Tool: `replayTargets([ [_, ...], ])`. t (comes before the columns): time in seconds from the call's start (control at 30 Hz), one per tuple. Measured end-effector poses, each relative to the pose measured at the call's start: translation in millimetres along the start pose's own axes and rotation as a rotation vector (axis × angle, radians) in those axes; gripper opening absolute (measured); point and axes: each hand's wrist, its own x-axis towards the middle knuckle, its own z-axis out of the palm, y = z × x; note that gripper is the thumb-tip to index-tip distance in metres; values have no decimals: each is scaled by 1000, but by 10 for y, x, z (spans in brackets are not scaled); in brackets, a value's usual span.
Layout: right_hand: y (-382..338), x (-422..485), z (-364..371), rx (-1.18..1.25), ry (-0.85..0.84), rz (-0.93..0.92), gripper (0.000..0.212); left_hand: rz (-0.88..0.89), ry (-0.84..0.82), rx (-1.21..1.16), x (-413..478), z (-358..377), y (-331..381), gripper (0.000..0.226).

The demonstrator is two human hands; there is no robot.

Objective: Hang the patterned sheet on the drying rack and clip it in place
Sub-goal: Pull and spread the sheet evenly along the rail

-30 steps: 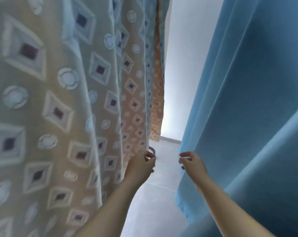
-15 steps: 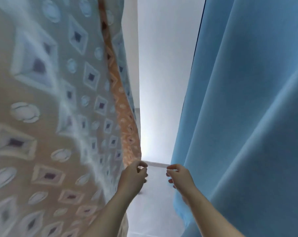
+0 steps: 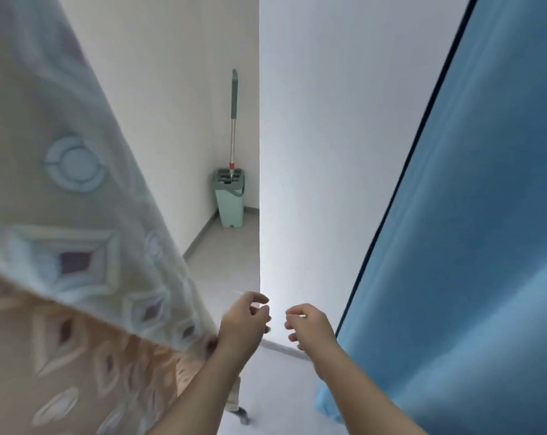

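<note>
The patterned sheet [image 3: 65,233], beige with pale blue diamonds and circles, hangs down the left side and looks blurred. My left hand [image 3: 244,321] is just right of its edge, fingers loosely curled and apart, holding nothing. My right hand [image 3: 310,324] is beside it, also loosely curled with nothing in it, just left of a hanging blue sheet [image 3: 473,246]. A dark bar of the drying rack [image 3: 401,183] runs along the blue sheet's left edge. No clip is in view.
A white wall corner [image 3: 259,152] stands straight ahead. Behind it, in a narrow passage, a pale green mop bucket [image 3: 230,199] holds a mop with a green handle [image 3: 234,98]. A small caster foot [image 3: 242,416] shows on the grey floor below my left forearm.
My left hand has let go of the patterned sheet's edge, and the sheet has swung away to the left. The view has shifted, and the passage with the mop bucket now shows.
</note>
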Motion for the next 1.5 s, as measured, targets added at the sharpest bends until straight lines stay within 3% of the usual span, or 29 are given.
replayTargets([
  [0.37, -674, 1390, 470, -138, -253, 16, 16, -179, 347, -53, 1123, -478, -77, 17],
  [0.53, -967, 1930, 1012, -278, -513, -60, 18, -298, 598, -126, 1382, -675, -146, 15],
  [0.77, -1368, 2022, 1677, -451, -872, -212, 17, -417, 957, -271, 1162, -852, -176, 17],
  [0.93, -1425, 1596, 2141, -544, -1171, -235, 15, -393, 906, -186, 886, -764, -219, 10],
  [1.07, -1440, 1268, 2493, -574, -1371, -305, 13, -456, 902, -147, 667, -793, -430, 14],
  [1.13, -1411, 1177, 2622, -615, -1456, -322, 11, -488, 943, -199, 582, -809, -501, 27],
  [1.3, -1406, 1059, 2834, -745, -1667, -389, 9, -611, 1322, -415, 545, -885, -527, 6],
  [1.5, -1461, 1032, 2911, -839, -1864, -433, 10, -603, 1674, -592, 705, -804, -394, 17],
])
